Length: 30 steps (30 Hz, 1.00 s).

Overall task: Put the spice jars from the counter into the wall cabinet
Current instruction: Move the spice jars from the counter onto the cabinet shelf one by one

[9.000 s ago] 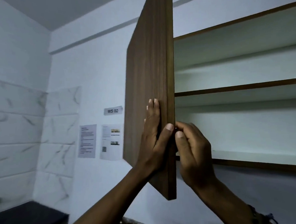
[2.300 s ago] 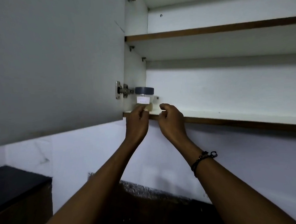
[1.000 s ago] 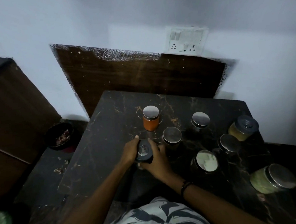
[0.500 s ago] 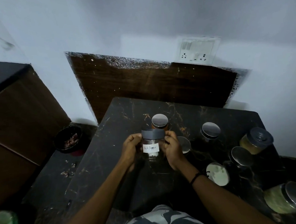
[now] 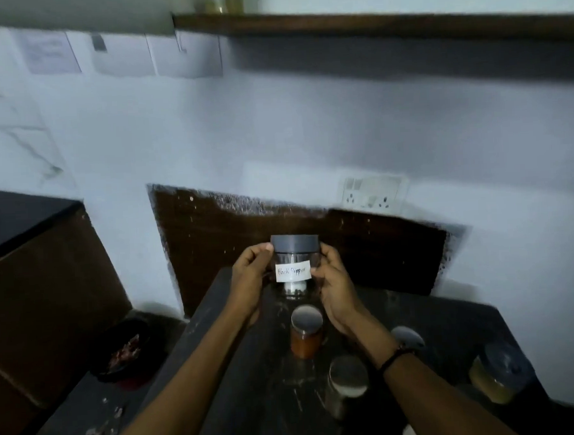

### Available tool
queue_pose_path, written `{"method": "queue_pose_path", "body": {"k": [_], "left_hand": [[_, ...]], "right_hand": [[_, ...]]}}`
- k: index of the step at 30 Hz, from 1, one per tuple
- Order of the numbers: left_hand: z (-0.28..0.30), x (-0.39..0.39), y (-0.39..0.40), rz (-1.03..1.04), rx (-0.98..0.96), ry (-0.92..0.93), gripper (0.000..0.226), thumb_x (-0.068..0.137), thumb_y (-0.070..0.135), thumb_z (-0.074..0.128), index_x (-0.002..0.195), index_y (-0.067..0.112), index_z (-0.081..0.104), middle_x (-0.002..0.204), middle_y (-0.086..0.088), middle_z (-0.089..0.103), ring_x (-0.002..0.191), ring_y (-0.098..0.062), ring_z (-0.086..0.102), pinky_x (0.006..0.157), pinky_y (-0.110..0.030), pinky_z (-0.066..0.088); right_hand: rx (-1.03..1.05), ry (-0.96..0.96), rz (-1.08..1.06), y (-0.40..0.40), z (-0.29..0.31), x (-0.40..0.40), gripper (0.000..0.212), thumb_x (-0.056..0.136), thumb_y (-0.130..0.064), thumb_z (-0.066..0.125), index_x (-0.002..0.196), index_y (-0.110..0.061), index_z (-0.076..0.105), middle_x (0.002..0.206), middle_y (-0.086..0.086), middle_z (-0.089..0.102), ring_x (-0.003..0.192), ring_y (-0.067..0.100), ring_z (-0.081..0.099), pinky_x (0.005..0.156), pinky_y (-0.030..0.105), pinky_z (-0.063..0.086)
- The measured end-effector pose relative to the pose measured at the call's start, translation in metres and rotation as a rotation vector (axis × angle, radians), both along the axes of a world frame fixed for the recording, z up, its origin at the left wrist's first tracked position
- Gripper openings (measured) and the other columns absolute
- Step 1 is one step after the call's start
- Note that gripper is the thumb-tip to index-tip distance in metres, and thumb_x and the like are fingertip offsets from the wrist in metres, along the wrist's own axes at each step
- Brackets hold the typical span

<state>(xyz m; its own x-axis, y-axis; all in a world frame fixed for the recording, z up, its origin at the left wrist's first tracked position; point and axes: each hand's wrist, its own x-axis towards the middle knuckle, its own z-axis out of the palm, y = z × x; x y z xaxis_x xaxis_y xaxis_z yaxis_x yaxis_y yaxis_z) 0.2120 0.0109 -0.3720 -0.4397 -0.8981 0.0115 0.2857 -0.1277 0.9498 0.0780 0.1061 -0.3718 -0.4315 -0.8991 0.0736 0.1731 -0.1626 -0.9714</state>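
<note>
Head view looks down along two bare forearms reaching out over a dark stone counter (image 5: 242,402). Nearest, on the counter's right side, stand a clear jar with a steel lid (image 5: 347,380) and a yellowish jar with a dark lid (image 5: 497,377); a little further in sits an orange spice jar (image 5: 305,332) with a shiny lid, just below the raised hands. Beyond it, the left hand (image 5: 249,282) and the right hand (image 5: 334,281) curl their fingers round either side of a clear, grey-lidded black pepper jar (image 5: 295,266), held upright in the air above the counter, its handwritten white label facing the camera. Behind the jar a dark wooden backsplash panel (image 5: 363,243) runs along the wall, with a white socket plate (image 5: 372,193) above it. Highest and furthest, the wall cabinet (image 5: 368,21) shows its brown bottom edge; blurred jars sit at its left end.
</note>
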Motion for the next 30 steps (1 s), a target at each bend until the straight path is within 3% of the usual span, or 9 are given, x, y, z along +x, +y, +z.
{"method": "queue_pose_path", "body": {"k": [5, 7, 11, 14, 17, 20, 25, 28, 30], "left_hand": [[0.107, -0.027, -0.032, 0.044, -0.156, 0.126, 0.014, 0.094, 0.028, 0.063, 0.094, 0.015, 0.069, 0.091, -0.008, 0.074, 0.076, -0.016, 0.069, 0.062, -0.025, 0.055], [0.150, -0.032, -0.041, 0.076, -0.220, 0.147, 0.015, 0.094, 0.031, 0.063, 0.092, 0.017, 0.069, 0.091, -0.005, 0.074, 0.080, -0.017, 0.068, 0.064, -0.025, 0.055], [0.216, -0.041, -0.050, 0.137, -0.334, 0.210, 0.023, 0.093, 0.035, 0.064, 0.094, 0.012, 0.067, 0.092, -0.009, 0.071, 0.081, -0.021, 0.064, 0.069, -0.032, 0.051], [0.253, -0.046, -0.052, 0.223, -0.393, 0.233, 0.029, 0.091, 0.041, 0.066, 0.087, 0.012, 0.066, 0.080, -0.004, 0.069, 0.069, -0.013, 0.061, 0.060, -0.024, 0.049], [0.283, -0.051, -0.054, 0.319, -0.467, 0.226, 0.036, 0.087, 0.047, 0.068, 0.085, 0.012, 0.067, 0.074, 0.001, 0.069, 0.063, -0.008, 0.059, 0.059, -0.022, 0.047], [0.310, -0.054, -0.057, 0.372, -0.563, 0.215, 0.034, 0.088, 0.049, 0.065, 0.078, 0.017, 0.067, 0.073, 0.002, 0.070, 0.066, -0.010, 0.061, 0.065, -0.030, 0.051], [0.351, -0.059, -0.076, 0.423, -0.700, 0.156, 0.019, 0.095, 0.023, 0.055, 0.093, 0.022, 0.074, 0.091, -0.001, 0.074, 0.091, -0.024, 0.068, 0.085, -0.045, 0.056], [0.372, -0.066, -0.095, 0.404, -0.682, 0.138, 0.029, 0.092, 0.009, 0.051, 0.089, 0.028, 0.074, 0.093, 0.000, 0.075, 0.095, -0.027, 0.069, 0.088, -0.049, 0.057], [0.379, -0.070, -0.106, 0.406, -0.670, 0.114, 0.043, 0.092, 0.004, 0.048, 0.079, 0.036, 0.073, 0.083, 0.013, 0.074, 0.090, -0.024, 0.068, 0.085, -0.042, 0.056]], "right_hand": [[-0.174, 0.098, 0.016, -0.030, 0.108, -0.016, 0.050, 0.076, -0.013, 0.053, 0.122, -0.033, 0.055, 0.118, -0.001, 0.069, 0.109, 0.024, 0.062, 0.086, 0.047, 0.050], [-0.232, 0.158, -0.004, -0.039, 0.148, -0.019, 0.048, 0.081, -0.012, 0.053, 0.122, -0.036, 0.054, 0.121, -0.003, 0.067, 0.111, 0.021, 0.062, 0.086, 0.041, 0.052], [-0.344, 0.248, -0.027, -0.053, 0.211, -0.026, 0.047, 0.089, -0.005, 0.048, 0.119, -0.040, 0.057, 0.109, -0.010, 0.071, 0.096, 0.009, 0.069, 0.068, 0.024, 0.055], [-0.423, 0.305, -0.053, -0.058, 0.245, -0.026, 0.046, 0.089, -0.008, 0.049, 0.119, -0.042, 0.059, 0.107, -0.010, 0.072, 0.094, 0.007, 0.069, 0.066, 0.021, 0.054], [-0.477, 0.279, -0.163, -0.067, 0.270, -0.028, 0.041, 0.091, -0.012, 0.054, 0.128, -0.031, 0.050, 0.114, -0.003, 0.068, 0.099, 0.013, 0.068, 0.070, 0.024, 0.054], [-0.499, 0.324, -0.301, -0.078, 0.296, -0.030, 0.025, 0.091, -0.023, 0.061, 0.113, -0.027, 0.050, 0.112, -0.003, 0.067, 0.101, 0.016, 0.066, 0.081, 0.032, 0.052], [-0.465, 0.569, -0.488, -0.104, 0.346, -0.033, 0.020, 0.091, -0.033, 0.058, 0.108, -0.025, 0.050, 0.109, -0.004, 0.060, 0.089, 0.010, 0.059, 0.066, 0.023, 0.044], [-0.437, 0.637, -0.578, -0.128, 0.371, -0.034, 0.022, 0.091, -0.032, 0.057, 0.110, -0.021, 0.052, 0.116, 0.001, 0.058, 0.100, 0.016, 0.058, 0.080, 0.030, 0.049], [-0.380, 0.674, -0.608, -0.142, 0.379, -0.036, 0.025, 0.093, -0.031, 0.057, 0.113, -0.017, 0.056, 0.117, 0.002, 0.061, 0.103, 0.018, 0.057, 0.087, 0.030, 0.047]]}}
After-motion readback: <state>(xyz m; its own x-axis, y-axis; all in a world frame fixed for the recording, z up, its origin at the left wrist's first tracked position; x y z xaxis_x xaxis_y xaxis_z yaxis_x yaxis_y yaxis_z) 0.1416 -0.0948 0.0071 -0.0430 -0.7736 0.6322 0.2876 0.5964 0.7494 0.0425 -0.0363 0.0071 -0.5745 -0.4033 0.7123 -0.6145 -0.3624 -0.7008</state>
